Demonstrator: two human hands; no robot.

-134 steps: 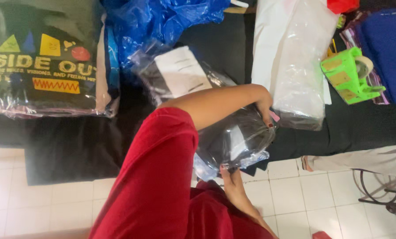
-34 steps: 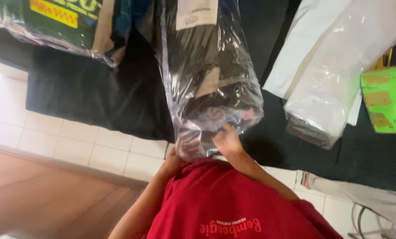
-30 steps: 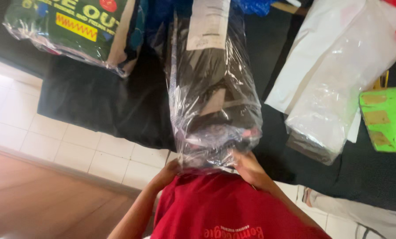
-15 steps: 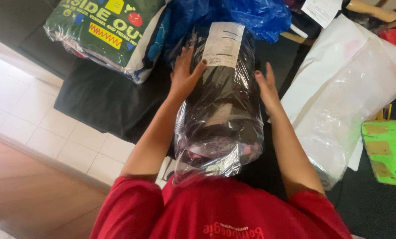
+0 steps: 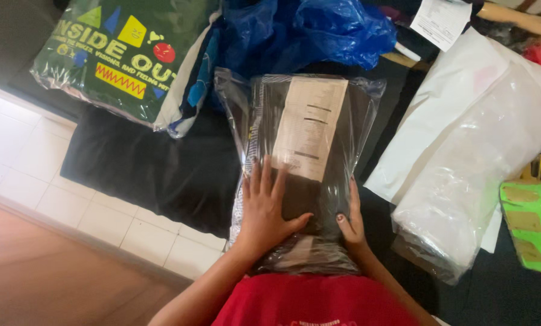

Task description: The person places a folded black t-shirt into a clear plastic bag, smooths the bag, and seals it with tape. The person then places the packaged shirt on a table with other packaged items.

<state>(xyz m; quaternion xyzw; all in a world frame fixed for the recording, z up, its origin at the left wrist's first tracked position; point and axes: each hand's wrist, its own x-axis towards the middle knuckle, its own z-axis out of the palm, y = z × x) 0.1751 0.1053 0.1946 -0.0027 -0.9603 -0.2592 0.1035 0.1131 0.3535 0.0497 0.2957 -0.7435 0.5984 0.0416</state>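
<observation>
A clear plastic bag [image 5: 306,175] holding a folded dark garment lies flat on a black cloth [image 5: 155,169] spread over the floor, its near end toward the person and its far end toward a crumpled blue plastic bag [image 5: 306,33]. A white printed paper slip [image 5: 309,127] sits on the upper half of the packed garment, under the plastic. The left hand [image 5: 267,211] lies open and flat on top of the bag, fingers spread, palm pressing down just below the slip; it grips nothing. The right hand [image 5: 352,220] rests along the bag's right edge with fingers extended and the thumb laid onto the plastic, open too and pressing rather than clasping. To the left of the bag, a green printed packet [image 5: 119,57] wrapped in clear film lies partly on the black cloth. To the right lie a white mailer bag [image 5: 457,115] and a frosted plastic bag [image 5: 476,181] overlapping it, and a bright green object [image 5: 533,223] shows at the right edge. The floor around the cloth is white tile [image 5: 22,175], which gives way to a brown wooden surface [image 5: 47,278] at the lower left. The person's red shirt [image 5: 318,302] fills the bottom of the view.
</observation>
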